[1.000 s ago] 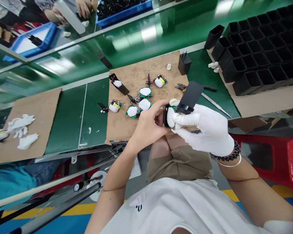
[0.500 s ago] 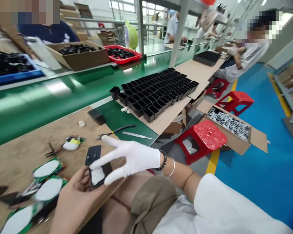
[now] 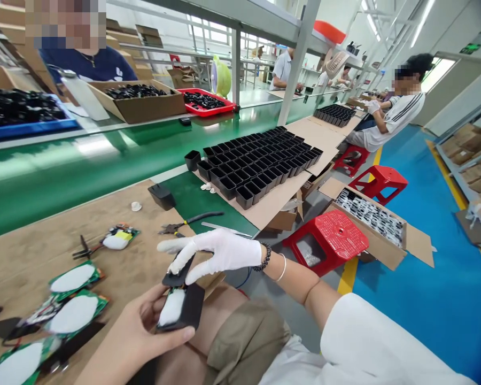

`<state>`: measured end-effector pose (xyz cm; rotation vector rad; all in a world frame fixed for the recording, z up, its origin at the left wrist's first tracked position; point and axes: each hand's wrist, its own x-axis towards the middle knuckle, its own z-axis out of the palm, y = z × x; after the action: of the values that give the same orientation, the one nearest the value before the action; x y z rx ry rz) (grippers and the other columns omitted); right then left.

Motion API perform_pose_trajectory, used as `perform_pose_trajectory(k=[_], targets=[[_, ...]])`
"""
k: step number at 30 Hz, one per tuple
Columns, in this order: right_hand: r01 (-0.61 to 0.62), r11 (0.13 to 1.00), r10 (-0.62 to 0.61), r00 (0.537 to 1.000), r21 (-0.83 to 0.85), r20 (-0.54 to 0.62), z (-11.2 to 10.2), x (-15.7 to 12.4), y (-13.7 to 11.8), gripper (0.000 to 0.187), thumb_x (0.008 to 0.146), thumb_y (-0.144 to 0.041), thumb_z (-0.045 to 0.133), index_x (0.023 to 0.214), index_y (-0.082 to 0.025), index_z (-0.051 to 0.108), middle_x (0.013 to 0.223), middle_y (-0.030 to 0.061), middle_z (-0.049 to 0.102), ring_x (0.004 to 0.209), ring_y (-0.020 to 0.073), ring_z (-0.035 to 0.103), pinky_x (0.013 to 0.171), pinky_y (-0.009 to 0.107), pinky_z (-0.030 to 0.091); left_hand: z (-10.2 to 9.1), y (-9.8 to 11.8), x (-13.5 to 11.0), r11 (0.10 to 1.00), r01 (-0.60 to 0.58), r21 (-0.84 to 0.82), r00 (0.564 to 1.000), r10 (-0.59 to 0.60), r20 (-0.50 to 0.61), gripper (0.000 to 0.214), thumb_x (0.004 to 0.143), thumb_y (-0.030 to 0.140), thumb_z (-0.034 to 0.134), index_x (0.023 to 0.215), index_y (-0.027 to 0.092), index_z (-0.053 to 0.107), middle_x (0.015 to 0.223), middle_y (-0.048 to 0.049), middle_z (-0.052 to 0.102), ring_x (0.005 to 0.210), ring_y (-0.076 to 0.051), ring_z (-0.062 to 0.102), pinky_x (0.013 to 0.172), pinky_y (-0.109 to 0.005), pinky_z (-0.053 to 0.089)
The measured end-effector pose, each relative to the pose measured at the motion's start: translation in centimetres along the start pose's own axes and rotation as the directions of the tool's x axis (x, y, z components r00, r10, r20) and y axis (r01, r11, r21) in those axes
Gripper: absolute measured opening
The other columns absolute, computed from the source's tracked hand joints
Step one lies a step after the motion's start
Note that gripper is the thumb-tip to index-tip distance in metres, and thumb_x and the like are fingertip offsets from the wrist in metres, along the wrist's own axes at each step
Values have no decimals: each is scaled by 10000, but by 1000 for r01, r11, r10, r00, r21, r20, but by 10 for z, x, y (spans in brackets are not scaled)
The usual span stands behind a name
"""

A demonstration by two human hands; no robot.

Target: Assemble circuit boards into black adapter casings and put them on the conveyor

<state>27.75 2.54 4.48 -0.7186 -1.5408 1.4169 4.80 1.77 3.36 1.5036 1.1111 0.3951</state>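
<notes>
My bare left hand wraps round a small black plastic case above my lap. The open side of the case shows a white pad with a bit of circuit board by it. My right hand, in a white glove, has thumb and fingers on a black end plate with metal pins at the top of the case. On the brown board to the left lie several green circuit boards with white oval pads. Pliers and a thin metal strip rest beyond my right hand.
Rows of black open cases stand on cardboard beside the green conveyor. A black case lies on its side nearby. Red stools and a carton of parts are on the floor at right. Co-workers sit across and further along.
The case has come up and to the right in my left hand, tilted over. My right fingers, spread above it before, have closed onto the end plate.
</notes>
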Motion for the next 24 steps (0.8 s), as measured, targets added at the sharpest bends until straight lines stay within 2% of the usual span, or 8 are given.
perform_pose_trajectory(k=[4,6,8,10,12,15,20,24], targets=[[-77,994,75,997,77,29,-6,1,5,522,520,-418,1016,866,-145,736,989,72,793,1123,250,755,1071,360,571,-4,1,1,990,87,-112,995,-81,61,836,389,470,945,1134,168,714,971,-112,821,951,-362,781,835,-410,649],[-53,999,53,998,-11,18,-6,-3,5,444,607,-401,987,885,-144,754,987,79,808,1057,234,773,1018,343,597,-4,4,1,989,93,-112,995,-90,37,863,418,430,939,1192,151,682,1021,-122,820,966,-351,781,863,-412,636],[-18,977,4,998,-212,-67,0,-8,0,299,749,-349,910,939,-153,787,1040,86,820,1038,214,780,1004,323,600,0,8,3,997,56,-62,998,-58,-26,797,478,420,924,1181,141,674,971,-102,815,883,-307,776,814,-382,620],[-35,892,-58,980,-450,-192,12,-14,-6,173,849,-281,822,984,-173,813,1064,71,826,987,183,786,977,285,602,10,12,7,999,-19,35,988,24,-156,660,553,415,896,1119,147,688,847,-52,787,746,-240,727,698,-318,571],[-92,785,-111,952,-612,-285,24,-17,-10,133,901,-247,757,1000,-192,826,1050,55,832,911,159,791,899,242,615,23,14,14,988,-94,122,933,130,-336,469,623,336,845,1033,161,701,652,23,684,585,-164,607,563,-247,442],[-129,659,-220,909,-741,-354,39,-16,-9,138,919,-240,732,1011,-210,831,1035,42,836,884,164,802,852,228,633,40,12,26,985,-86,146,866,147,-478,482,644,189,796,1114,180,692,548,83,558,529,-133,543,549,-221,372],[-194,449,-357,856,-872,-374,55,-12,3,153,945,-226,703,1028,-216,830,1104,52,827,996,211,808,898,276,652,55,11,32,976,-10,219,832,130,-539,516,746,166,700,1260,187,657,631,22,658,582,-182,613,583,-257,358],[-242,299,-337,878,-923,-339,68,-9,8,193,983,-254,647,1066,-228,819,1143,74,817,1014,240,804,856,307,663,58,11,29,964,68,258,840,84,-536,468,861,198,618,1329,183,629,774,-71,764,692,-260,713,612,-294,417]])
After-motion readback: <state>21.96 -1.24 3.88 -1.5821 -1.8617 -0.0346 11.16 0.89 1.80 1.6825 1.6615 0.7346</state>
